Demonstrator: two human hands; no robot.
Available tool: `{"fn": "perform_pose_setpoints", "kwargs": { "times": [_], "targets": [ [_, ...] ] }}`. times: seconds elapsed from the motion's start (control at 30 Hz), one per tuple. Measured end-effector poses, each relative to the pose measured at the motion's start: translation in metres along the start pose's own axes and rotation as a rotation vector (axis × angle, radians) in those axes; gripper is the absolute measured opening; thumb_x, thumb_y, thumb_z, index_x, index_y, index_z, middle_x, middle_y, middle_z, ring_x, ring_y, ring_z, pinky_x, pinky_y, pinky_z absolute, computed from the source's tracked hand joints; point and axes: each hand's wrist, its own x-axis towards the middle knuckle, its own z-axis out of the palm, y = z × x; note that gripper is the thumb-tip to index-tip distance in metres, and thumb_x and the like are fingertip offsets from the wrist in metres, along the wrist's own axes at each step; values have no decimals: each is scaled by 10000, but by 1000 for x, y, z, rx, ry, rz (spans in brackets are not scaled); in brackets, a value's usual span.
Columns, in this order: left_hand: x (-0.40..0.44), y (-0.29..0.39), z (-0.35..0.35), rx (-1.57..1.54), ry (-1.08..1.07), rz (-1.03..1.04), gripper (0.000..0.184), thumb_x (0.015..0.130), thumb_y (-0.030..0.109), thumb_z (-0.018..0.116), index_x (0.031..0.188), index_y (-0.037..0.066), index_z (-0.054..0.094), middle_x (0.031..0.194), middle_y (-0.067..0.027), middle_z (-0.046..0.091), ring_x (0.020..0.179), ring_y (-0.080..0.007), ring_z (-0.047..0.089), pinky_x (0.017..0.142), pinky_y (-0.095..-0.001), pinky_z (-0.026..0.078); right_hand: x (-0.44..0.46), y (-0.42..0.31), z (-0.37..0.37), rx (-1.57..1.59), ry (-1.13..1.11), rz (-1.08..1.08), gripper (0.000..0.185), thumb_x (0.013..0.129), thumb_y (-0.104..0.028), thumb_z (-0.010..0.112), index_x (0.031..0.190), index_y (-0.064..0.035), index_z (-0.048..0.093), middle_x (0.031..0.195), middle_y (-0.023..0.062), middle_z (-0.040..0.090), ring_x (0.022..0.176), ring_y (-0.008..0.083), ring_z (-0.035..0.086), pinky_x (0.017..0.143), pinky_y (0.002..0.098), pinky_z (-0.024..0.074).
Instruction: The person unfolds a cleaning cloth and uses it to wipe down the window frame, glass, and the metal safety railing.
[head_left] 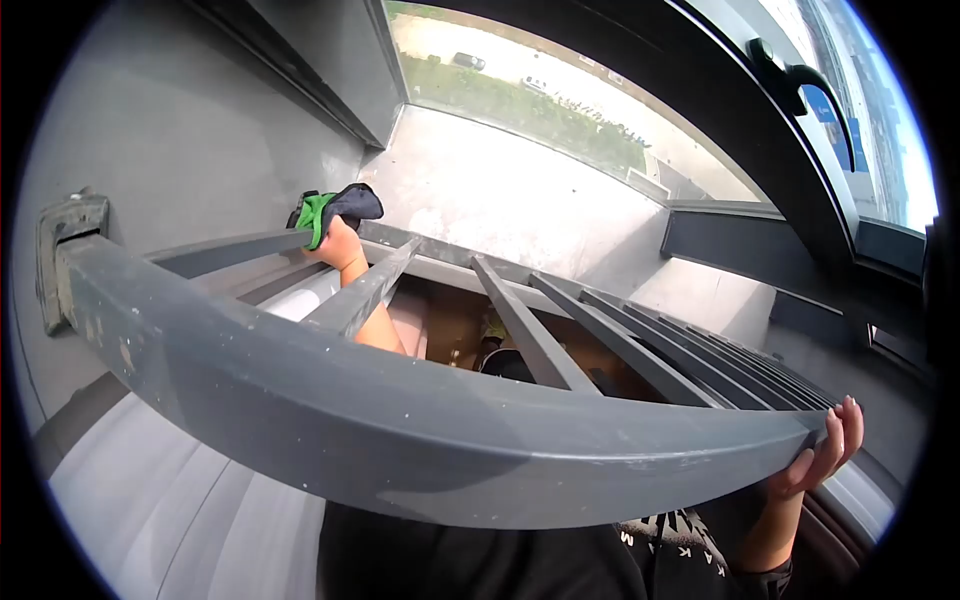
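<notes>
My left hand (341,243) reaches between the bars of a grey metal railing (330,420), closed around a bunched green and dark-grey cloth (318,215). The cloth is on the far side, by the end of a bar near the left wall. At the right, my right hand (832,448) grips the railing's broad top rail, its fingers curled over the outer edge. Pale specks and scuffs mark the rail's surface. Part of my left forearm is hidden behind a bar.
A bracket (75,250) fixes the rail to the grey wall (160,140). Beyond the bars lies a pale ledge (480,180), with ground far below outside. A dark window frame with a handle (825,100) stands at upper right. A white curtain (170,500) hangs at lower left.
</notes>
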Motion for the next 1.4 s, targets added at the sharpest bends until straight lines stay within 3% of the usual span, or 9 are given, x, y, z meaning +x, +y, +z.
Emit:
{"fn": "perform_pose_setpoints", "kwargs": {
  "times": [0.13, 0.17, 0.23, 0.37, 0.57, 0.7, 0.9, 1.03, 1.4],
  "targets": [
    [-35, -40, 2, 204, -43, -146, 68, 733, 30, 597, 768, -2, 645, 772, -95, 665, 694, -239, 609, 693, -352, 477, 5, 0, 0, -30, -26, -12, 443, 860, -314, 311, 1092, -3, 525, 1199, 243, 492, 1085, 367, 504, 931, 499, 402],
    [-34, -21, 3, 177, -143, -209, 98, 762, 64, 579, 787, -2, 648, 792, -110, 663, 713, -252, 608, 708, -357, 476, 5, -1, -2, -26, -44, -7, 451, 869, -331, 302, 1090, -7, 525, 1191, 243, 496, 1078, 365, 506, 927, 499, 403],
    [-52, -42, 11, 243, -77, -280, 155, 781, 123, 574, 818, -6, 653, 835, -139, 666, 755, -304, 612, 727, -391, 474, 2, 3, 3, 8, -28, -23, 510, 919, -419, 261, 1089, -13, 520, 1173, 237, 502, 1055, 371, 509, 908, 507, 409],
    [-65, -74, 6, 482, -220, -319, 259, 799, 218, 585, 868, -23, 648, 906, -207, 662, 833, -373, 616, 746, -442, 469, 14, -2, 0, 27, -77, -38, 482, 910, -403, 304, 1133, -11, 475, 1134, 242, 512, 999, 369, 518, 872, 493, 427],
    [-39, -16, 2, 339, -128, -357, 234, 790, 173, 578, 859, -37, 655, 883, -202, 665, 803, -336, 624, 751, -415, 494, 20, 2, 5, 124, 63, -113, 431, 795, -250, 458, 1148, -4, 431, 1088, 241, 536, 893, 358, 528, 789, 468, 460],
    [-4, 21, 1, 202, -89, -329, 231, 788, 167, 576, 858, -40, 654, 880, -199, 664, 800, -330, 624, 751, -411, 495, 18, 4, 8, 137, 158, -141, 398, 761, -198, 477, 1108, -8, 427, 1059, 235, 550, 852, 355, 536, 739, 456, 483],
    [37, 56, -1, 74, -38, -309, 228, 784, 158, 574, 856, -43, 653, 876, -195, 663, 795, -322, 623, 749, -406, 497, 16, 2, 7, 170, 234, -78, 341, 744, -232, 536, 1028, -69, 439, 944, 138, 492, 772, 282, 487, 657, 411, 439],
    [44, 63, 1, 44, -57, -359, 225, 782, 153, 572, 855, -45, 653, 873, -192, 663, 791, -317, 623, 749, -402, 498, 11, 2, 6, 122, 286, -25, 340, 770, -267, 560, 1044, -135, 406, 971, 84, 422, 854, 257, 448, 708, 398, 423],
    [44, 50, -8, -48, -132, -593, 217, 776, 135, 566, 851, -51, 651, 864, -183, 661, 781, -300, 622, 746, -391, 503, 10, -8, 24, 25, 447, 56, 309, 861, -341, 486, 1092, -138, 460, 972, 75, 460, 862, 249, 484, 704, 383, 439]
  ]
}}
